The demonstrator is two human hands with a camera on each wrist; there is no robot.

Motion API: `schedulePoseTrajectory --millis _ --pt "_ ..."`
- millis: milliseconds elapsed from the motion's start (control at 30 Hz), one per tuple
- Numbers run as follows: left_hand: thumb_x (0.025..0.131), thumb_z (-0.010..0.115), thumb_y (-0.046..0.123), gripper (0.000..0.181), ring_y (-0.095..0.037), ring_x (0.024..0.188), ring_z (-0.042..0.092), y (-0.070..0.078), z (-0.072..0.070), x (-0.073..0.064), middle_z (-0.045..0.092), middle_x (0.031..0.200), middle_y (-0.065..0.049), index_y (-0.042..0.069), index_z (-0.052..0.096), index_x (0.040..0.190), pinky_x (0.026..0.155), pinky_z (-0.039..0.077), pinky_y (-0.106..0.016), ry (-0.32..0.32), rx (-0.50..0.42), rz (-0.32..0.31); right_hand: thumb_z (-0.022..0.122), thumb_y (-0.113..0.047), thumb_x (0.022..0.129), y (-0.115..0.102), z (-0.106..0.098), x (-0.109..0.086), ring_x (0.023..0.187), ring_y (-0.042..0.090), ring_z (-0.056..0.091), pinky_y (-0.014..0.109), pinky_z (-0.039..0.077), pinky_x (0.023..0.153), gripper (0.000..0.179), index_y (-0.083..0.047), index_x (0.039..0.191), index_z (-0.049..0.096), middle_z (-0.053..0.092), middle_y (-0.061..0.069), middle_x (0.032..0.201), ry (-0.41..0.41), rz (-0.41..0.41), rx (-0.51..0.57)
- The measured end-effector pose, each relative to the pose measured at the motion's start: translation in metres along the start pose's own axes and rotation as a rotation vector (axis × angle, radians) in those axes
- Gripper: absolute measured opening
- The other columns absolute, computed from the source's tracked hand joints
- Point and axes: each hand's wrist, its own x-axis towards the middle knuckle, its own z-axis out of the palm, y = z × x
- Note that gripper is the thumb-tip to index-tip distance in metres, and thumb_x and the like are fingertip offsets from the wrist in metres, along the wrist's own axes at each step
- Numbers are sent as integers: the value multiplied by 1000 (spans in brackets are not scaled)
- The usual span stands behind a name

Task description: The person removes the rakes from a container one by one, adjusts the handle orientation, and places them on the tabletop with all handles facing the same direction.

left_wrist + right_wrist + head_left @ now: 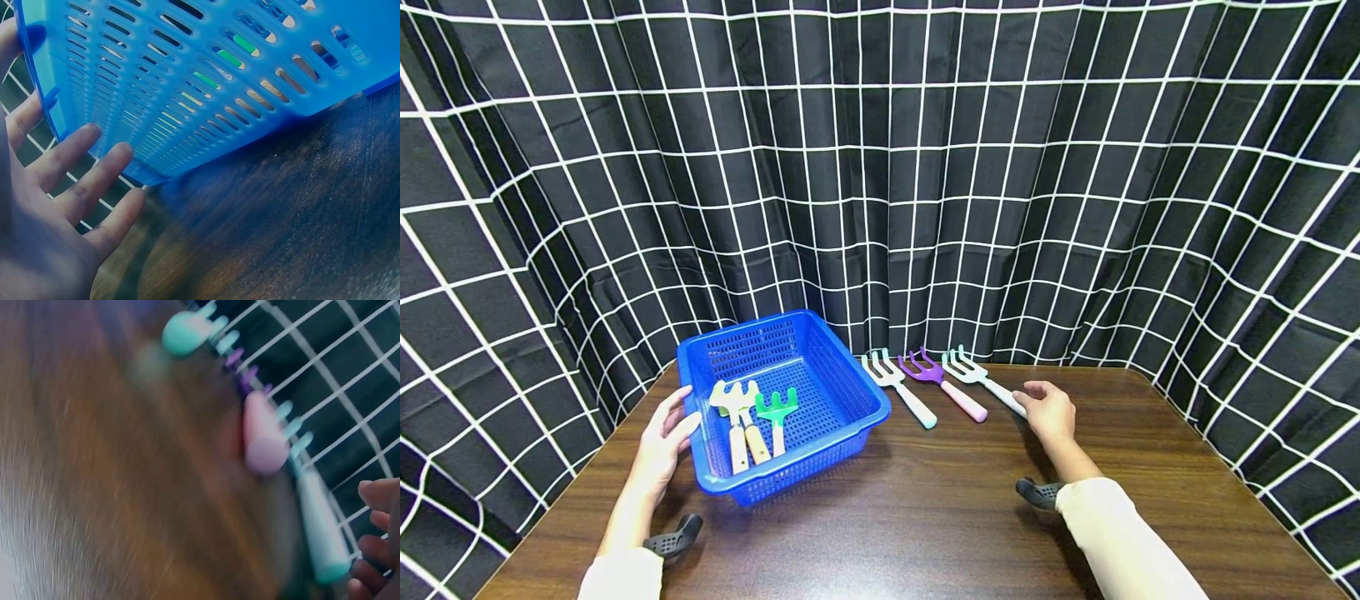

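Note:
A blue perforated basket (pixel 850 371) stands on the left of the table. My left hand (pixel 662 437) holds its left rim; in the left wrist view several fingers (pixel 103 169) spread below the rim. Inside lie a green-headed hand rake (pixel 777 407) and two pale ones with wooden handles (pixel 739 450). Right of the basket, in a row, lie a white hand fork with mint tips (pixel 913 406), a purple fork with a pink handle (pixel 962 400) and another white-and-mint fork (pixel 996 390). My right hand (pixel 1051 410) is at that last fork's handle end, fingers loosely bent beside it.
The brown wooden table (pixel 947 517) runs under everything. A black curtain with a white grid (pixel 925 167) hangs along the back and both sides, close behind the fork heads. A dark wrist mount (pixel 1037 493) juts from the right sleeve.

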Motion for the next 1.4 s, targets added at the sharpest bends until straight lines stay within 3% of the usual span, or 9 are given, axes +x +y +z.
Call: schedulePoseTrajectory --millis 167,300,400,500,633,833,1000,1133,1400 --pt "101 54 19 54 3 99 58 3 3 2 54 116 12 6 33 148 79 46 -19 0 17 -11 73 -20 86 -14 -9 -1 100 36 58 42 38 81 32 2 109 68 67 22 107 24 73 130" --pt "101 54 19 53 3 99 58 3 3 1 54 116 12 6 33 148 79 46 -19 1 19 -19 72 -18 88 -26 -13 -2 87 17 60 27 42 75 30 3 110 68 68 17 102 12 107 265" --pt "101 54 19 53 1 99 58 2 2 -1 54 117 9 6 33 148 80 47 -20 -1 10 -16 71 -15 89 -33 -14 -4 75 3 58 19 45 65 31 5 113 65 69 1 91 -37 134 393" --pt "101 55 20 54 1 99 58 1 1 -3 54 117 9 6 33 148 81 47 -21 0 8 -17 69 -13 91 -40 -11 -8 71 -2 59 19 48 64 35 8 117 61 66 -13 82 -111 167 513" --pt "101 54 20 54 3 99 57 2 0 -3 53 116 12 6 33 148 81 46 -20 2 20 -16 66 -10 93 -52 -7 -15 69 0 62 22 51 64 34 10 119 58 65 -15 77 -189 190 619" --pt "101 54 18 53 3 99 58 1 0 -3 55 115 13 5 33 148 80 47 -20 -2 8 8 63 -6 94 -75 -3 -27 70 5 64 25 53 66 32 11 120 56 67 -8 82 -283 171 688" --pt "101 54 18 53 2 100 58 0 1 -3 53 118 6 4 33 148 80 48 -20 0 14 6 62 -5 94 -89 2 -39 72 10 66 30 55 71 34 13 122 54 67 -6 85 -383 170 731" --pt "101 53 18 53 1 101 58 1 1 -3 52 121 2 5 33 148 80 48 -19 4 19 -2 64 -5 93 -99 8 -48 74 12 66 27 54 69 32 11 120 57 68 -1 89 -431 158 752" --pt "102 53 20 53 2 101 56 2 0 -2 53 116 13 7 32 149 80 47 -19 0 47 -10 65 -7 92 -119 21 -64 79 16 67 38 55 76 32 10 119 59 64 13 111 -472 34 713"
